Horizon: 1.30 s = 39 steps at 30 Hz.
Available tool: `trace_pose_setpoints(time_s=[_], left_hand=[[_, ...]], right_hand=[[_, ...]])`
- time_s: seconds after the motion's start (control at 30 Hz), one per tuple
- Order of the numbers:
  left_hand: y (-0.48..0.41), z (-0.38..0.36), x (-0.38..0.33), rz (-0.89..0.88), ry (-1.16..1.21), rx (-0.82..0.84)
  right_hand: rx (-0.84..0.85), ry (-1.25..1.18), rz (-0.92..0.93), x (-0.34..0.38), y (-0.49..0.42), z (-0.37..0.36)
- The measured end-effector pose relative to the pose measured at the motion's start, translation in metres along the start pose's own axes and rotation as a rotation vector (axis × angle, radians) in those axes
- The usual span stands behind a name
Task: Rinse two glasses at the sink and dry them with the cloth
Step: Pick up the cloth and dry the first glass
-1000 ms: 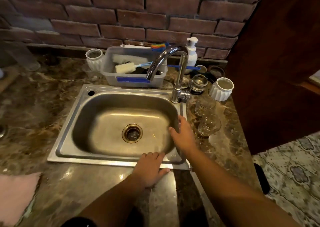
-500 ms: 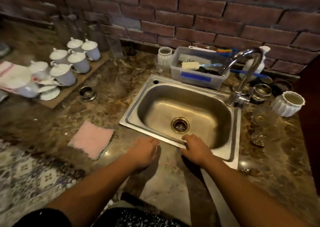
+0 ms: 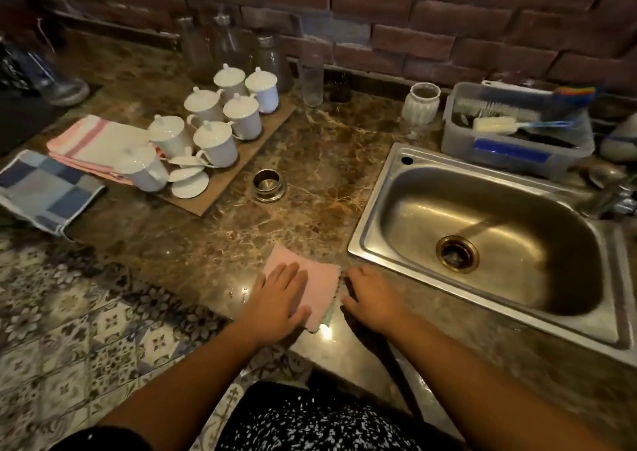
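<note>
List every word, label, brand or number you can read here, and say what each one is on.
None can be read in this view.
The blue strip on the front of the clear plastic tub may be a label, but it is too blurred to show any characters.
The white lidded cups and the pink cloth look plain.

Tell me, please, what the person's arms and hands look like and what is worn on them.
Both forearms are bare to the wrist. The left hand and right hand show no ring, watch or bracelet. A dark sleeve edge shows at the left upper arm, and a dark garment with white speckles lies between the arms.
</note>
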<state>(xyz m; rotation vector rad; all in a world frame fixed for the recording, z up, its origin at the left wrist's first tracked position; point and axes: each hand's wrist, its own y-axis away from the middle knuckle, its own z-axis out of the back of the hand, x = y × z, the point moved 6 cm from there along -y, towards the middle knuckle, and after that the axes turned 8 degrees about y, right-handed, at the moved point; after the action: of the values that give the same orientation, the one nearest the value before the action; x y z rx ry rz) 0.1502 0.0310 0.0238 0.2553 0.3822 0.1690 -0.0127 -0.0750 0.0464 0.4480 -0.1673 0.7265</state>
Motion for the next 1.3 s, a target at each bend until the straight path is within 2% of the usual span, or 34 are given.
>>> trace_pose_setpoints(time_s=[0.33, 0.67, 0.8, 0.9, 1.03, 1.2, 1.3], left_hand=[[-0.027, -0.004, 0.044, -0.145, -0.062, -0.052], [-0.033, -0.013, 0.049, -0.149, -0.092, -0.059], [-0.032, -0.013, 0.05, -0.153, -0.088, -0.05], [-0.034, -0.009, 0.05, -0.145, -0.041, -0.026], [-0.045, 0.019, 0.042, -0.167, 0.082, 0.006], [-0.064, 0.063, 0.009, -0.436, 0.296, 0.086], [-0.071, 0.082, -0.017, -0.488, 0.5, 0.161]], right_hand=[[-0.11, 0.133, -0.12, 0.045, -0.039, -0.026], [-0.131, 0.219, -0.171, 0.058, -0.045, -0.027], [-0.09, 0.056, -0.223, 0.053, -0.052, -0.018], [0.036, -0.156, -0.318, 0.045, -0.055, -0.01], [0.1, -0.345, -0.22, 0.049, -0.05, 0.007], [0.013, -0.448, -0.125, 0.046, -0.023, 0.05], [-0.063, -0.477, -0.096, 0.033, 0.0, 0.08]])
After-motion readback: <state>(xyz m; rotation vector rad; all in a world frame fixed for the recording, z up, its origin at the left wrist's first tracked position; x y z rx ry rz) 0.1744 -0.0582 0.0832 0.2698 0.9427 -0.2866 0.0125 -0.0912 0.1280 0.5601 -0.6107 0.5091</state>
